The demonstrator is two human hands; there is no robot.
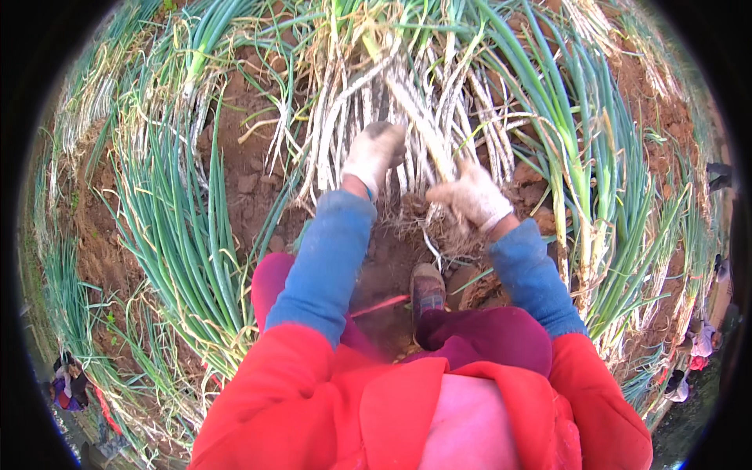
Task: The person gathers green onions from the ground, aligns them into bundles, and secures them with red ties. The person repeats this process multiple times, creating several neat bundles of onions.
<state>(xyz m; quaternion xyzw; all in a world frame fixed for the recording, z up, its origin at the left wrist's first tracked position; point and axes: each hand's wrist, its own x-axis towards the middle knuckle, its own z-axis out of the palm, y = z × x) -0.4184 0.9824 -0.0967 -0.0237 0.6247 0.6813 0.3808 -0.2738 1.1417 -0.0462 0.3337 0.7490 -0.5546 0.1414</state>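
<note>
A spread of green onions [337, 117] lies on the soil in front of me, white stalks and roots toward me, green leaves pointing away. My left hand [376, 155], in a pale, soil-stained glove, is closed over the stalks; what its fingers hold is hidden. Close by on the right, my gloved right hand [473, 196] is closed around the root end of a thicker green onion stalk [417, 117], which slants up and away to the left. Tangled brown roots [446, 231] hang below that hand, a little blurred.
Piles of green onions lie to the left [176, 227] and right [591, 157], with bare brown soil [243, 149] between. My shoe [428, 288] stands just below the roots, a red strip [380, 305] beside it. Other people [699, 345] are small at the right and left rims.
</note>
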